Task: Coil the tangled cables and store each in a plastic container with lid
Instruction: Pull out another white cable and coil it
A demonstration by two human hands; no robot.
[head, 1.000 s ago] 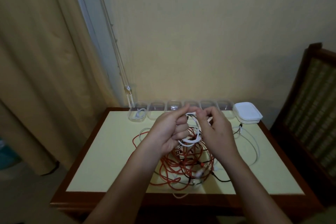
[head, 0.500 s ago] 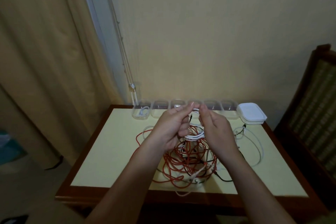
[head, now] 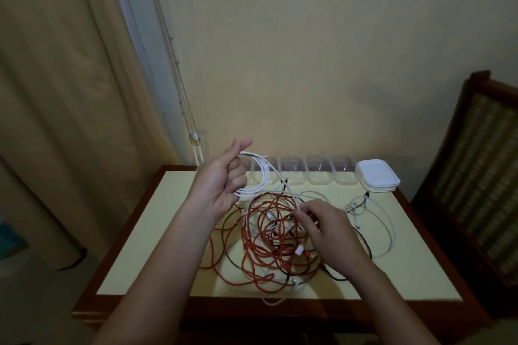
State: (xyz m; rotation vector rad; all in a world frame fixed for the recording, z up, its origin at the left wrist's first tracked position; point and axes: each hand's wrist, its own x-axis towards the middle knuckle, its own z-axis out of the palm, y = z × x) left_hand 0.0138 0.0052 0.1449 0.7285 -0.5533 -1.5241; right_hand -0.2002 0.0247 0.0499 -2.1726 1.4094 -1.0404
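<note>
Coiling white cable [head: 253, 176]: left hand [head: 221, 179] grips several loops, raised at 11 o'clock of the tangle [head: 274, 238]; right hand [head: 325, 227] pinches the cable's tail at the tangle's 2 o'clock. Red, black and other white leads lie knotted mid-table [head: 157, 246]. Containers [head: 316, 173] at 12 o'clock look empty, lids [head: 377, 179] stacked at 1 o'clock. Early stage, I'd judge: most coiling and boxing left.

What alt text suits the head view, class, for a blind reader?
The left hand holds a coiled white cable above a red cable tangle on a table; the right hand pinches its trailing strand. Clear containers stand behind.
</note>
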